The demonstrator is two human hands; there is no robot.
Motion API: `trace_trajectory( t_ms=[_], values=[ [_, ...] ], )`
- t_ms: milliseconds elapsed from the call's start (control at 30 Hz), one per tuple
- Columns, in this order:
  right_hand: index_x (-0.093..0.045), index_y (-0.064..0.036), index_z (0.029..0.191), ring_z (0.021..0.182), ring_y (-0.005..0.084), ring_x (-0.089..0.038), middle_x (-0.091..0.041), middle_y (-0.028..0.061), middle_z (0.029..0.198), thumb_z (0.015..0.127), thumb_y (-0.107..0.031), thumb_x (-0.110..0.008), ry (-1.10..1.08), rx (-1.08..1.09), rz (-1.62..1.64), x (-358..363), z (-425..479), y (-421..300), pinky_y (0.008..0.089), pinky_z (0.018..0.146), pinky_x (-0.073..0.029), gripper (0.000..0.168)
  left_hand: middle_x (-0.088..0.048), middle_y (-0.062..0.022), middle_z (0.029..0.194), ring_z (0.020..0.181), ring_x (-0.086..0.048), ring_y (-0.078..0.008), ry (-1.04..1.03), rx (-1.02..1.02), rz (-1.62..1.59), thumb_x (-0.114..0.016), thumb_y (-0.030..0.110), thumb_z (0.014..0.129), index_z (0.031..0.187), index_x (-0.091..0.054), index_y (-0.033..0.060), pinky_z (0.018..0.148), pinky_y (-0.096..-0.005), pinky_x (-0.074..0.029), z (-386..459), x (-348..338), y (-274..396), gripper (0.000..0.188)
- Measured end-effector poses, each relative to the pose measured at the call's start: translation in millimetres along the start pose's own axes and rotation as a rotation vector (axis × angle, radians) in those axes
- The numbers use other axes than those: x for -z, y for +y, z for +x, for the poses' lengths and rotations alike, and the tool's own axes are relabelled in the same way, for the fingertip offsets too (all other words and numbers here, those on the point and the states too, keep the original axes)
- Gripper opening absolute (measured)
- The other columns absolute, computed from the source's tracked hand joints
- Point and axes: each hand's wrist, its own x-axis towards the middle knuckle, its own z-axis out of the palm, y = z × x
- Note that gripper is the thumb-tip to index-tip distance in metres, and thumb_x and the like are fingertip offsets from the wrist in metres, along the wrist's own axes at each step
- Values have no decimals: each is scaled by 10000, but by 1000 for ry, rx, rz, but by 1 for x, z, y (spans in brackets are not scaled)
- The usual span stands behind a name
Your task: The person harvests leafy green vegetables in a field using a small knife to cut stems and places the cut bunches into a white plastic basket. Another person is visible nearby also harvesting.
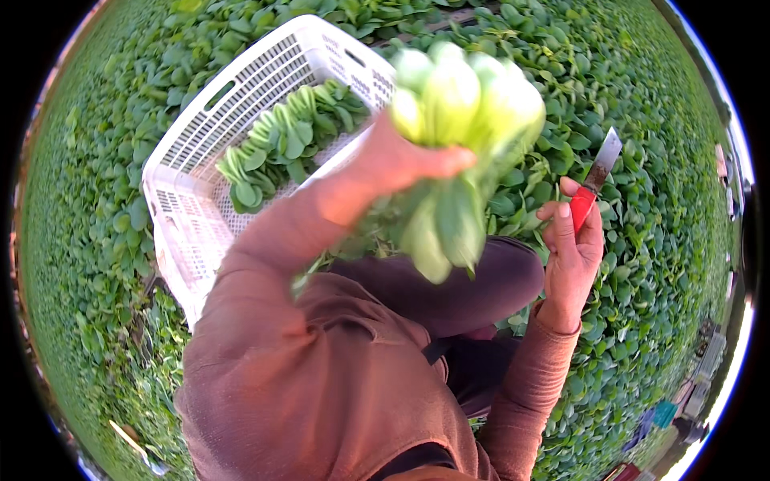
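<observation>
My left hand (400,157) grips a bunch of bok choy (463,96), several heads with their pale bases up and leaves hanging down. Motion blurs both hand and bunch. To the right, my right hand (571,249) holds a knife (582,204) by its red handle. Its short blade, stained near the handle, points up and away from me. Left of the bunch sits a white plastic crate (310,39) with slotted walls. Inside it, a row of bok choy (289,132) leans along the far wall. My left forearm covers part of the crate's near side.
Dense leafy greens (649,288) grow all around. My bent knee (493,288) is below the bunch. At the lower left lies a thin, pale-handled object (129,439). Crates (710,361) and a teal item (665,415) stand by the far right edge.
</observation>
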Motion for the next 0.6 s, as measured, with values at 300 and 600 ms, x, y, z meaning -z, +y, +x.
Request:
trace_trajectory(
  t_ms=[300, 600],
  values=[
    [-494, -43, 1145, 724, 67, -589, -608, 62, 882, 972, -123, -445, -245, -333, 88, -96, 22, 48, 165, 499, -370, 197, -658, -98, 1005, 873, -641, -192, 906, 107, 558, -752, -12, 674, 1081, -600, -14, 802, -299, -511, -103, 278, 41, 434],
    [-511, 5, 1072, 920, 343, -567, -608, 160, 948, 906, -84, -494, -548, 259, -414, -239, 24, 115, 417, 895, -419, 189, -652, -150, 964, 845, -635, -241, 1347, 525, 978, -786, 107, 557, 1053, -576, -55, 763, -319, -490, -222, 432, -14, 562]
  ],
)
